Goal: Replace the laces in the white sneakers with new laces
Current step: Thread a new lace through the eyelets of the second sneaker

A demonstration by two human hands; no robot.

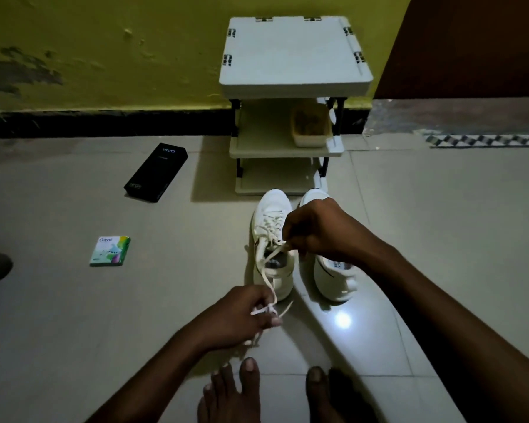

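Pair of white fabric sneakers [271, 209] stood side by side on grey floor tiles [104, 315] | right hand [315, 230] pinched cream flat lace [268, 274] above left-side shoe [280, 279] | left hand [239, 315], fingers [257, 296] curled, gripped its end behind the heel

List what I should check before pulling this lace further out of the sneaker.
1. Left hand grips the free end of the lace: ok.
2. Right hand pinches the lace at the top eyelets: ok.
3. Sneaker sits flat on the floor: ok.
4. Lower eyelets unthreaded: not ok, crisscross lacing is in place.
5. Lace free of knots near the left hand: cannot tell.
6. New laces within reach: cannot tell, none recognisable in view.
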